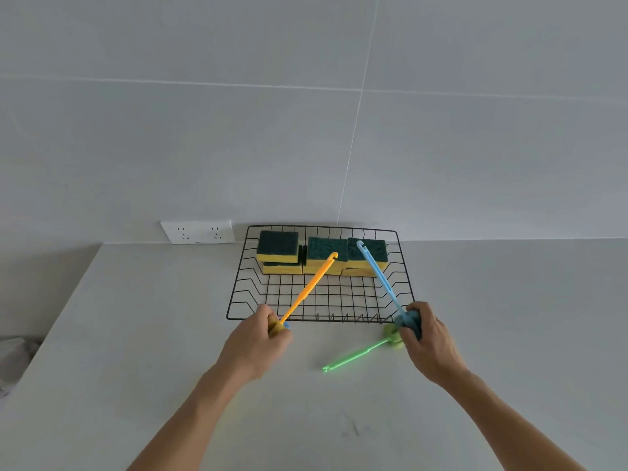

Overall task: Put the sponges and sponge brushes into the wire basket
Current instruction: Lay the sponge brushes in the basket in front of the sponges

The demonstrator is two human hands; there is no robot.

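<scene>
- Head view: my left hand (260, 338) grips the orange brush (307, 291) by its sponge end, stick pointing over the wire basket (238, 302).
- My right hand (426, 338) grips the blue brush (380, 278) the same way.
- The sponges (321, 254) sit stacked at the basket's back.
- The green brush (356, 356) lies on the counter (136, 334), maybe touching my right hand.

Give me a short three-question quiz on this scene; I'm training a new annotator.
1. True or false: the green brush lies inside the basket.
2. Which brush does the left hand grip? A orange B blue C green
3. Fill in: the sponges sit along the basket's ___ side.

Key: 1 false, it lies on the counter. 2 A, the orange brush; the right hand grips the blue brush. 3 far.
</scene>
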